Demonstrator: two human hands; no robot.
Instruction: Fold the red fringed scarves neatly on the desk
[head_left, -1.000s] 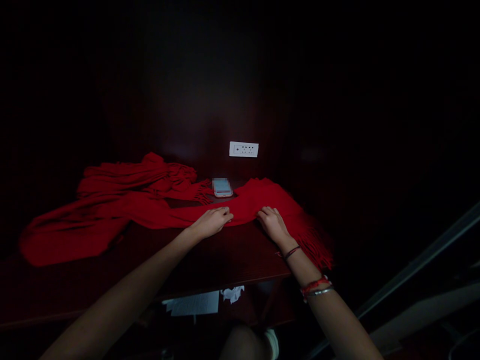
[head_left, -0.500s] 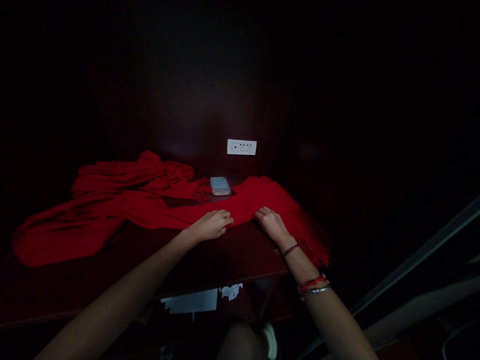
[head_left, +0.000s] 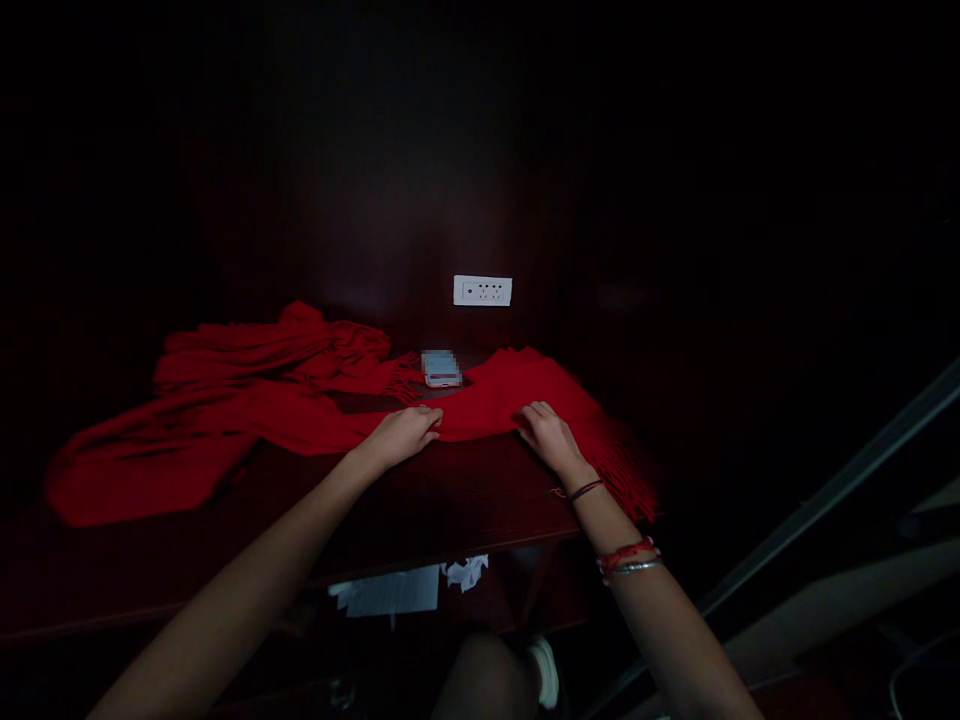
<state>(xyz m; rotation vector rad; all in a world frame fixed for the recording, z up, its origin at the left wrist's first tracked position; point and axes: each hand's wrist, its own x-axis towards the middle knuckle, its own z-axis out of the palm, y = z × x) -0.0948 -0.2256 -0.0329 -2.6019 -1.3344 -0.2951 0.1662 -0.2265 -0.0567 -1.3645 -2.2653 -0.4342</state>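
Note:
A long red scarf (head_left: 480,405) lies stretched sideways across a dark wooden desk, its fringe (head_left: 630,480) fanned out at the right end. My left hand (head_left: 407,434) pinches the near edge of its narrow middle stretch. Farther right, my right hand (head_left: 546,432) has its fingers curled on the same edge, close to the wider fringed part. Toward the left the red cloth spreads into a loose fold (head_left: 157,465). Behind that is a rumpled red heap (head_left: 277,350) with its own fringe; whether it is the same piece I cannot tell.
A phone-like flat object (head_left: 441,368), partly pixelated, lies at the back beside the scarf. A white socket plate (head_left: 483,291) is on the dark wall behind. Below the desk's front edge (head_left: 450,553) are papers (head_left: 394,592) and a crumpled white paper (head_left: 468,572).
My left hand has slid a little left along the scarf's edge, and my right hand slightly right, so the gap between them is wider. The left fold of cloth has shifted slightly rightward.

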